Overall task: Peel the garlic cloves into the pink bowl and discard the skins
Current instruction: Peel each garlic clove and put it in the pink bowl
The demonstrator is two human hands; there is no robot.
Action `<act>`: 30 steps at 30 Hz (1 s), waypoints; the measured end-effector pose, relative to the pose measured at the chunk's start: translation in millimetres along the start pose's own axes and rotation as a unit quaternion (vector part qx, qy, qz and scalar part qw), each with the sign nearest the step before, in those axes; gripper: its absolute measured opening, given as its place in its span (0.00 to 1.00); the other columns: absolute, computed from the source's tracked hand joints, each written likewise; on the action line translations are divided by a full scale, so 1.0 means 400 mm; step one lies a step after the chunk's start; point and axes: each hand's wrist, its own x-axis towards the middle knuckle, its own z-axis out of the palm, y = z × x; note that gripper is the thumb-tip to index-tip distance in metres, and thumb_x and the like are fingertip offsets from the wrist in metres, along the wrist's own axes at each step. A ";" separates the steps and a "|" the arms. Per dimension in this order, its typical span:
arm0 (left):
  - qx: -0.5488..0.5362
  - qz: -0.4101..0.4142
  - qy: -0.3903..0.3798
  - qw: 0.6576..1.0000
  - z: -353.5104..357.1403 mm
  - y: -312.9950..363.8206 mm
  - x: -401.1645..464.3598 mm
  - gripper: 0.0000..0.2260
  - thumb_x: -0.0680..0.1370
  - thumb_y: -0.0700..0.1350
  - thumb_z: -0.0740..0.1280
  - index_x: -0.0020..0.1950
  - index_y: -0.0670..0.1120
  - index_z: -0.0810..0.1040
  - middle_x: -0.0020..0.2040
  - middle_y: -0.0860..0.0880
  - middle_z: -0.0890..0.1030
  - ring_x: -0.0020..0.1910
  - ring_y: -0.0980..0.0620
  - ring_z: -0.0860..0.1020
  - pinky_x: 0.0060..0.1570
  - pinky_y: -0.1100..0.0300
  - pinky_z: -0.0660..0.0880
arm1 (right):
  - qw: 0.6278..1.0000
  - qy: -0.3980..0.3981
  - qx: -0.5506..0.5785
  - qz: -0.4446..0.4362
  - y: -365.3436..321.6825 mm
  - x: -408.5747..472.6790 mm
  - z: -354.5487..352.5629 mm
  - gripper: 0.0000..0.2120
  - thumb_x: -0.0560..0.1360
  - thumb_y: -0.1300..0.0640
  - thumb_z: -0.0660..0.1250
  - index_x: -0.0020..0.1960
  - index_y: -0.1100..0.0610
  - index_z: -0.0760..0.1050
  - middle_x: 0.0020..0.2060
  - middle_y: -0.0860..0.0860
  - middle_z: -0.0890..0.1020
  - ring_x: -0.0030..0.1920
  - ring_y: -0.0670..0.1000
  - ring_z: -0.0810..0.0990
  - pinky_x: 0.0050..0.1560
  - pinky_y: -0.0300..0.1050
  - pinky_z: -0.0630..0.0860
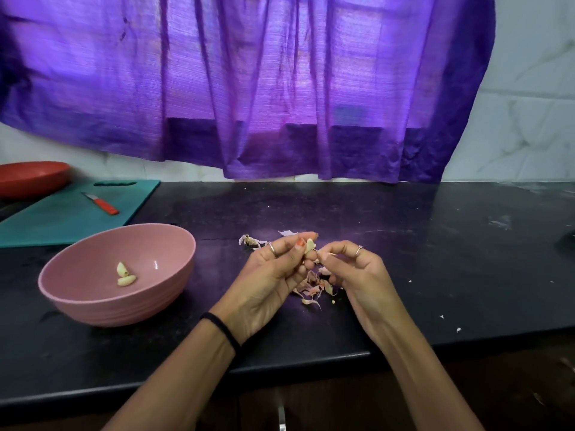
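My left hand [273,272] pinches a pale garlic clove [309,245] between thumb and fingers above the dark counter. My right hand [357,269] is right beside it, its fingertips pinching a thin strip of skin [326,254] at the clove's side. Below both hands lies a small heap of pinkish skins [312,289]. The pink bowl [93,293] stands to the left and holds two peeled cloves [125,274]. More skin and a garlic remnant [250,241] lie just beyond my left hand.
A teal cutting board [46,219] with a red-handled knife [102,204] lies at the back left, a red plate [28,177] behind it. Purple curtain [280,88] hangs over the back wall. Small skin flecks [449,321] dot the counter near its front edge.
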 end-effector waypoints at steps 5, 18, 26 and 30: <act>0.016 0.034 0.051 0.998 -0.003 0.000 0.004 0.08 0.79 0.35 0.61 0.53 0.39 0.79 0.37 0.48 0.81 0.34 0.59 0.78 0.37 0.69 0.76 | 0.985 0.003 -0.141 -0.096 -0.008 -0.007 0.021 0.12 0.74 0.70 0.68 0.42 0.53 0.80 0.46 0.49 0.78 0.42 0.40 0.78 0.45 0.33 0.76; 0.058 0.070 0.097 0.991 -0.010 -0.003 0.002 0.07 0.78 0.35 0.63 0.50 0.42 0.80 0.39 0.49 0.83 0.38 0.58 0.80 0.40 0.69 0.77 | 0.977 0.075 -0.185 -0.080 -0.004 -0.010 0.020 0.08 0.74 0.58 0.71 0.37 0.56 0.82 0.40 0.48 0.82 0.41 0.40 0.79 0.43 0.28 0.72; 0.071 0.068 0.105 0.990 -0.010 -0.002 -0.002 0.07 0.77 0.35 0.65 0.51 0.42 0.80 0.39 0.49 0.83 0.37 0.57 0.79 0.40 0.67 0.76 | 0.978 0.098 -0.178 -0.047 0.005 -0.006 0.014 0.03 0.75 0.57 0.71 0.43 0.52 0.79 0.39 0.50 0.83 0.40 0.45 0.82 0.35 0.30 0.74; 0.158 0.107 0.123 0.974 0.000 0.008 -0.021 0.07 0.74 0.34 0.69 0.51 0.42 0.80 0.40 0.49 0.84 0.39 0.55 0.80 0.42 0.63 0.76 | 0.978 0.091 -0.182 -0.049 0.001 -0.008 0.015 0.04 0.78 0.57 0.67 0.47 0.50 0.78 0.42 0.47 0.83 0.43 0.43 0.81 0.37 0.30 0.74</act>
